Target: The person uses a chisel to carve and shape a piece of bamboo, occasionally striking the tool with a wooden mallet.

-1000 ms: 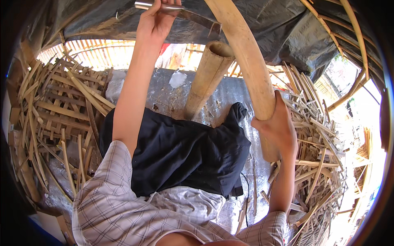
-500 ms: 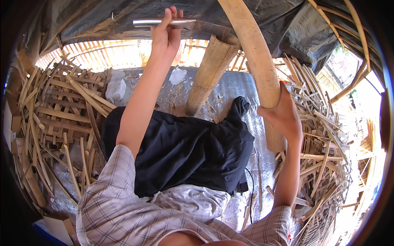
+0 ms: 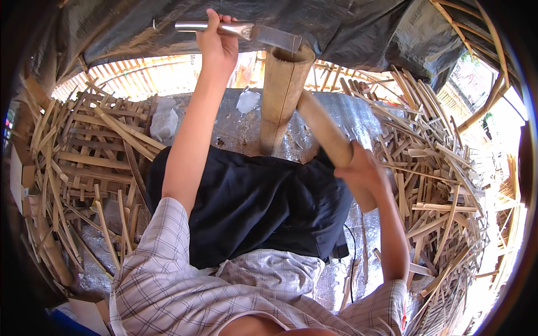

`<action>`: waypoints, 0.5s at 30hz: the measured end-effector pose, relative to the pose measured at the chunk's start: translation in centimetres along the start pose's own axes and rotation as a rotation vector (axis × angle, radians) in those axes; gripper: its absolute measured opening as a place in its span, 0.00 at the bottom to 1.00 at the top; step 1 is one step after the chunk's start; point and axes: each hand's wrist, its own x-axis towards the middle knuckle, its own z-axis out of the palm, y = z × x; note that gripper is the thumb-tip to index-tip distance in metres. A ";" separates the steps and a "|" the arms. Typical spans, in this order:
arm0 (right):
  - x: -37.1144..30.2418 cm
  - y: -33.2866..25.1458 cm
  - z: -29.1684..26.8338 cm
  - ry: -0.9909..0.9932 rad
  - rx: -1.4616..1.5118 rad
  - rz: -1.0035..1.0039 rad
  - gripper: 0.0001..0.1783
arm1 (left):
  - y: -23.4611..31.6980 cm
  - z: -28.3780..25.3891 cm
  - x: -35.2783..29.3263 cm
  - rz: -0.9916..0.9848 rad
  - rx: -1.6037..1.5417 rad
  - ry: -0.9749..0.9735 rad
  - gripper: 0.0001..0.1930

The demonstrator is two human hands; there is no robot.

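My left hand (image 3: 217, 42), raised at the far side, is closed round the shiny metal handle of a broad-bladed knife (image 3: 276, 38). The blade lies flat-wise across the near view of the open top of an upright bamboo tube (image 3: 280, 92); whether its edge has entered the rim I cannot tell. To the right, my right hand (image 3: 364, 171) grips a thick bamboo length (image 3: 325, 126) near its lower end. That length slants up to the left, its far end beside or behind the tube. Black cloth (image 3: 252, 201) covers my legs in front of the tube.
Split bamboo strips (image 3: 431, 173) are heaped on my right. A lattice of strips (image 3: 92, 145) and loose pieces lie on my left. Crumpled clear plastic (image 3: 164, 120) rests on the silvery ground sheet (image 3: 218, 120). A dark tarp (image 3: 347, 28) hangs low overhead.
The bamboo length in my right hand has swung down from above and now slants beside the tube. The knife and the tube's top have shifted slightly left in view.
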 end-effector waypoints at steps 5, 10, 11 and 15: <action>1.5 9.4 13.2 -0.305 0.341 0.070 0.38 | -0.7 2.1 -1.4 0.109 -0.024 -0.004 0.09; -0.2 6.6 10.8 -0.516 1.086 0.348 0.30 | -0.9 3.7 -2.4 0.278 0.003 -0.050 0.13; -0.2 7.2 10.6 -0.548 1.215 0.354 0.29 | -1.2 3.9 -2.5 0.289 0.000 -0.061 0.16; -0.1 8.5 10.6 -0.496 1.477 0.337 0.27 | -2.4 4.6 -3.8 0.321 -0.004 -0.063 0.12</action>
